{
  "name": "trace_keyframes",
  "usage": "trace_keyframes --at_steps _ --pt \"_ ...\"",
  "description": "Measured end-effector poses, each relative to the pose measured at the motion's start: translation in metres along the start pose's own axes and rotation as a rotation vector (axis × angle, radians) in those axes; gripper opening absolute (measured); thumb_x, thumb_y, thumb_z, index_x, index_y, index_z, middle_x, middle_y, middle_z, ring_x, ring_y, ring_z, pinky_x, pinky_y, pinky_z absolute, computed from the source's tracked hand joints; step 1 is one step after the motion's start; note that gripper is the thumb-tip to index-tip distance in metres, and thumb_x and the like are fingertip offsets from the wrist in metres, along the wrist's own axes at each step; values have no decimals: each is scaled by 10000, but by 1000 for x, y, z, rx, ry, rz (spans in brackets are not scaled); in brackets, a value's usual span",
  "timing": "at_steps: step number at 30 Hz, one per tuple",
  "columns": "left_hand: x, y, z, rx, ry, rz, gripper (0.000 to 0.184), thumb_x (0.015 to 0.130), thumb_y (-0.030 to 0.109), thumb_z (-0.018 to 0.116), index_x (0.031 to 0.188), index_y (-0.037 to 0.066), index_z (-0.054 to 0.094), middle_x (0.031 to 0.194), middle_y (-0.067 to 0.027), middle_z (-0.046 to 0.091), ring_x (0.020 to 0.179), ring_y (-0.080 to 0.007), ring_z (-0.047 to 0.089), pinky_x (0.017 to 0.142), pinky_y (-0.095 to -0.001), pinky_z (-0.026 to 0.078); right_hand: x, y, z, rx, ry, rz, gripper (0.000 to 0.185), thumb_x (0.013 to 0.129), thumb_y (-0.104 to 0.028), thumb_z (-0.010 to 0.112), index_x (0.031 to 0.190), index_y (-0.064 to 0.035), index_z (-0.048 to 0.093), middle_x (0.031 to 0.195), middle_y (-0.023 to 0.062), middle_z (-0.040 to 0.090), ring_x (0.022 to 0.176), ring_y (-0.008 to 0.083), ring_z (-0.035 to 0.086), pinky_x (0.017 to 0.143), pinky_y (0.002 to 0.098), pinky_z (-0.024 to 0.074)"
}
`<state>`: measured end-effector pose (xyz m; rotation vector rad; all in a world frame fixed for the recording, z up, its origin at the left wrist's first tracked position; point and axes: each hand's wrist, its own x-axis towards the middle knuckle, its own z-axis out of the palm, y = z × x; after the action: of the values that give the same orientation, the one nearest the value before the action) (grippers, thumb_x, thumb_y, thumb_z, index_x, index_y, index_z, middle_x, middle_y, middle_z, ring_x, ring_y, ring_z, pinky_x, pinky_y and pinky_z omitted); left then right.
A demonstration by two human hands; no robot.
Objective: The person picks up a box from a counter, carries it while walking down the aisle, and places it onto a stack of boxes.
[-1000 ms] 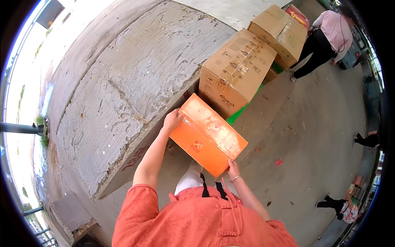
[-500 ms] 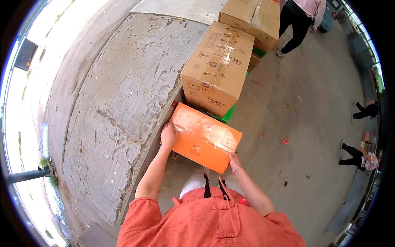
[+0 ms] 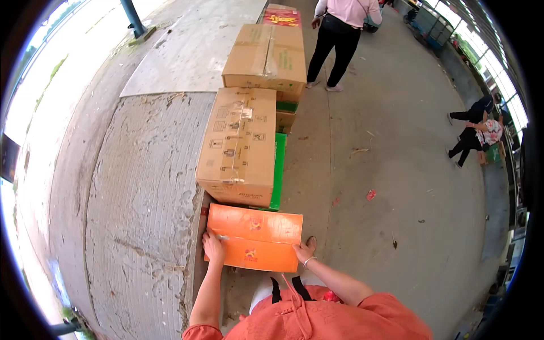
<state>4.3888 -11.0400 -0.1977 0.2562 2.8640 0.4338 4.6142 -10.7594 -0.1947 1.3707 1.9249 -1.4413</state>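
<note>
An orange cardboard box (image 3: 260, 238) with a taped top is in front of my body, held between both hands. My left hand (image 3: 213, 247) grips its left end, close to the concrete ledge. At the opposite end my right hand (image 3: 306, 250) presses against the side, fingers partly hidden behind the box. Just beyond the orange box stands a brown carton (image 3: 241, 147) with printed symbols and clear tape, resting over a green box (image 3: 279, 170). What lies beneath the orange box is hidden.
A raised concrete ledge (image 3: 141, 198) runs along the left. Farther up the row are another taped carton (image 3: 266, 54) and a red box (image 3: 281, 18). A person in pink (image 3: 343, 34) stands beside them. Red litter (image 3: 370, 195) lies on the floor; other people are at far right.
The orange box has turned straighter, roughly in line with the row of cartons, with both hands still on it. My view has shifted, so more of the row shows ahead.
</note>
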Motion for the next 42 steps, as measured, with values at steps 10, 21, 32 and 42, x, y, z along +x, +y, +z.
trace_keyframes --at_steps 10,21,32,42 --pt "-10 16 -16 117 9 22 772 787 186 780 1421 -24 391 1381 -207 442 1236 -377 489 976 -452 469 28 25 26 -32 164 -43 507 937 -497 578 1151 -47 670 1090 198 707 1039 359 670 889 429 509" --pt "-24 37 -8 19 -49 37 826 767 182 793 1436 -40 362 1511 -261 320 1419 -423 295 1137 -436 357 17 13 21 -79 111 -60 487 931 -447 562 1167 -33 658 1159 232 670 1099 380 635 943 461 481" --pt "-90 69 3 413 -190 794 1146 760 677 668 1582 83 133 1597 -271 180 1446 -499 212 1062 -703 303 20 22 26 -9 138 -50 494 925 -457 560 1159 -38 678 1163 211 675 1079 379 645 914 459 485" --pt "-99 101 -4 475 -428 559 1092 773 618 687 1572 86 166 1600 -281 157 1465 -477 178 1090 -677 283 32 28 -6 -104 -148 -89 515 929 -474 532 1196 -56 669 1184 202 672 1046 353 657 886 453 493"
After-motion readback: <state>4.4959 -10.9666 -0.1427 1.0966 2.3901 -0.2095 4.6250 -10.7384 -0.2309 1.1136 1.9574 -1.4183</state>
